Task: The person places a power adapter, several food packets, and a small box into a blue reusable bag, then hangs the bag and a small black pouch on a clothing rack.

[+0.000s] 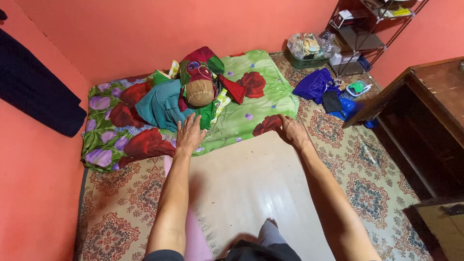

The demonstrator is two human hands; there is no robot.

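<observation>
Bare mattress (251, 179) lies nearest, its floral sheet (241, 116) bunched toward the wall: soft, light cloth, probably best gathered at its edge. Left hand (189, 133) rests open on it; right hand (290, 129) pinches the hem. Beyond, a green basket (309, 62) holds bagged items.

A bare mattress (251, 179) lies on the patterned carpet (372, 169), running away from the person. Across its far end sits a bunched sheet (241, 116), with a heap of pillows and cloth (188, 94) on it toward the left. Both hands rest at the sheet's near edge — left hand (189, 133) below the heap, right hand (291, 129) at the sheet's right corner. Right of the mattress stands a wooden cabinet (425, 111); behind it, a metal shelf (367, 34).
</observation>
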